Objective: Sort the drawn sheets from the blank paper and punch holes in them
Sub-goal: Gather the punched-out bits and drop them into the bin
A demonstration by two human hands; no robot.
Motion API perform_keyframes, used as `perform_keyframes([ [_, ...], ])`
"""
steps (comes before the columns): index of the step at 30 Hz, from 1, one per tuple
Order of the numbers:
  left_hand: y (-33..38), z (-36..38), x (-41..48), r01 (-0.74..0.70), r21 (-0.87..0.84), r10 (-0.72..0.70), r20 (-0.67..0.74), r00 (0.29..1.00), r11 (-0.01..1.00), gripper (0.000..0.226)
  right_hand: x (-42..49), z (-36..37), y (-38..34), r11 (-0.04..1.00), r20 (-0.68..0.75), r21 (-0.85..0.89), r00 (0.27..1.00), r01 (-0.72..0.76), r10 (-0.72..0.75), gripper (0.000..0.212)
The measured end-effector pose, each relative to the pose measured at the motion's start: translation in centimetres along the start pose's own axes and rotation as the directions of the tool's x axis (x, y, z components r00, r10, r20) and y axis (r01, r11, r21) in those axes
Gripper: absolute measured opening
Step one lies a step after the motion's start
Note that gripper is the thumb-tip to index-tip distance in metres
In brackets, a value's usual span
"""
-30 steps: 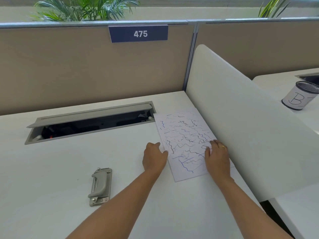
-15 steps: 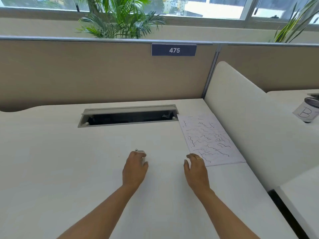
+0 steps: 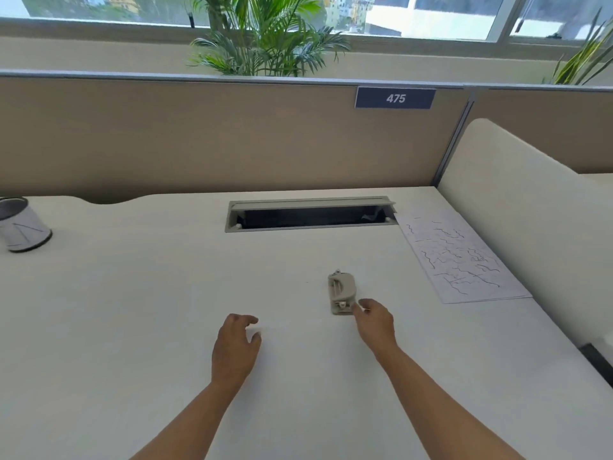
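Now we are looking down at a wide pale worktop (image 3: 132, 327). Beyond both hands a cable trough (image 3: 311, 215) is standing open in it, showing only dark innards we cannot make out. Ahead and to the right of our right hand (image 3: 374, 323) the drawn sheets (image 3: 457, 257) are lying flat, well apart from it. Being thin and limp, they are likely calling for a gentle lift at an edge. Far to the left of our left hand (image 3: 234, 346) a pot (image 3: 21, 225) is sitting, its contents hiding from us. Our left hand is hovering loosely curled, holding nothing. Our right hand is hanging with relaxed fingers just beside the near end of the hole punch (image 3: 341, 292), gripping nothing; whether it is touching we cannot tell. We are judging the punch stiff and weighty, best gripped round its body.
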State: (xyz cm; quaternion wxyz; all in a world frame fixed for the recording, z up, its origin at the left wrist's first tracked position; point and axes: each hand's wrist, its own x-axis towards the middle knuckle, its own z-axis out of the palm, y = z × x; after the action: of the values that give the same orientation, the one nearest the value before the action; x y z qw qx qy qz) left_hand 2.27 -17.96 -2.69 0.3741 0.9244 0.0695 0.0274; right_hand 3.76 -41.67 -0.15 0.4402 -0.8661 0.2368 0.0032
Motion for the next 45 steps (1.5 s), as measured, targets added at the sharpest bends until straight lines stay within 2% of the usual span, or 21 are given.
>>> perform_keyframes([
  [4, -2.7, -2.2, 0.7, -0.041, 0.081, 0.041, 0.005, 0.999, 0.996, 0.024, 0.3, 1.8, -1.5, 0.988, -0.065, 0.116, 0.992, -0.101, 0.109, 0.033],
  [11, -4.2, -2.3, 2.4, -0.089, 0.074, 0.088, 0.016, 0.996, 0.993, 0.027, 1.5, 3.4, -2.2, 0.972, -0.108, 0.158, 0.975, -0.176, 0.194, 0.031],
  [14, -3.7, -1.1, 3.5, -0.082, 0.101, 0.081, 0.014, 0.997, 0.992, 0.040, 2.1, 3.5, -2.0, 0.962, -0.115, 0.212, 0.973, -0.175, 0.202, 0.028],
  [18, -3.6, 0.3, 4.8, -0.111, 0.306, 0.115, 0.005, 0.993, 0.946, 0.058, 2.7, 3.9, -1.6, 0.941, -0.108, 0.277, 0.967, -0.194, 0.231, 0.027],
  [20, -3.7, 0.4, 5.0, -0.074, 0.397, 0.080, 0.002, 0.997, 0.915, 0.072, 2.8, 4.1, -1.5, 0.940, -0.114, 0.281, 0.966, -0.194, 0.233, 0.032],
  [22, -4.0, 0.6, 4.9, -0.057, 0.449, 0.059, 0.008, 0.998, 0.891, 0.104, 2.9, 4.3, -1.6, 0.949, -0.141, 0.274, 0.969, -0.157, 0.201, 0.038],
  [23, -4.2, 0.7, 4.9, -0.053, 0.465, 0.055, 0.008, 0.998, 0.884, 0.114, 2.8, 4.4, -1.7, 0.959, -0.159, 0.260, 0.974, -0.114, 0.159, 0.038],
  [24, -4.3, 0.8, 4.9, -0.047, 0.473, 0.050, 0.007, 0.999, 0.880, 0.114, 2.6, 4.5, -1.9, 0.973, -0.179, 0.222, 0.979, -0.055, 0.096, 0.034],
  [27, -4.2, 1.0, 4.9, -0.034, 0.476, 0.026, 0.023, 0.999, 0.879, 0.096, 1.5, 4.8, -2.1, 0.988, -0.232, -0.014, 0.961, 0.153, -0.152, 0.016],
  [29, -4.1, 1.0, 4.9, -0.027, 0.469, 0.017, 0.025, 1.000, 0.883, 0.093, 0.9, 5.2, -1.7, 0.956, -0.219, -0.114, 0.931, 0.272, -0.291, 0.016],
  [31, -4.0, 0.9, 4.8, -0.026, 0.470, 0.017, 0.023, 1.000, 0.882, 0.093, 0.6, 5.6, -1.3, 0.933, -0.202, -0.164, 0.914, 0.322, -0.351, 0.018],
  [36, -3.9, 0.8, 4.7, -0.025, 0.487, 0.018, 0.018, 1.000, 0.873, 0.093, 0.4, 5.6, -1.0, 0.892, -0.213, -0.228, 0.874, 0.391, -0.437, 0.021],
  [41, -3.8, 0.7, 4.6, -0.032, 0.482, 0.028, 0.015, 0.999, 0.876, 0.100, 0.8, 5.5, -0.6, 0.884, -0.211, -0.253, 0.869, 0.394, -0.448, 0.021],
  [43, -3.9, 0.7, 4.6, -0.030, 0.491, 0.024, 0.018, 1.000, 0.871, 0.104, 1.0, 5.4, -0.7, 0.900, -0.239, -0.205, 0.872, 0.386, -0.428, 0.021],
  [45, -4.0, 0.8, 4.7, -0.024, 0.496, 0.017, 0.018, 1.000, 0.868, 0.097, 1.3, 5.1, -0.8, 0.949, -0.303, -0.002, 0.904, 0.316, -0.302, 0.018],
])
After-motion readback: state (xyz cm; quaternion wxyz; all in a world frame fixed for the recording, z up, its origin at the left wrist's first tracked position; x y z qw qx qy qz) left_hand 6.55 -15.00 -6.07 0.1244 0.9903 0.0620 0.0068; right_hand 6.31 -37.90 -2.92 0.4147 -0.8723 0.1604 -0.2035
